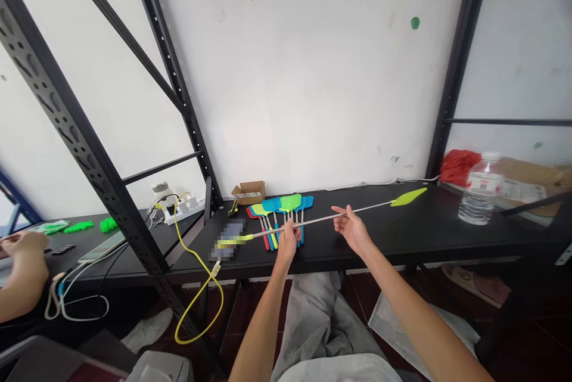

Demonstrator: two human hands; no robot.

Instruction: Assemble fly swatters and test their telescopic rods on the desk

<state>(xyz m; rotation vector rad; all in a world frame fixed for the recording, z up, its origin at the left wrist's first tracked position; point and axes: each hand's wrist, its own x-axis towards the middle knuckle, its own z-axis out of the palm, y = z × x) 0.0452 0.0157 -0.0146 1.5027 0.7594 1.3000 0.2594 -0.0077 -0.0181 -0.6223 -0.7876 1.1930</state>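
Note:
A yellow-green fly swatter (370,208) with a long, thin metal shaft is held level above the black table, its handle to the left and its narrow-looking head to the right. My left hand (289,238) is closed around the shaft near the middle. Farther right, my right hand (351,230) has the shaft between thumb and curled fingers, with the index finger stretched out to the left. Behind my left hand lie several more fly swatters (291,202) in blue, green, yellow and red, fanned out with heads toward the wall.
A small open cardboard box (249,192) stands near the wall, left of the swatters. On the right is a water bottle (480,191) beside a red bag (459,166). A yellow cable (222,304) hangs over the table edge. Another person's arm (24,278) shows at far left.

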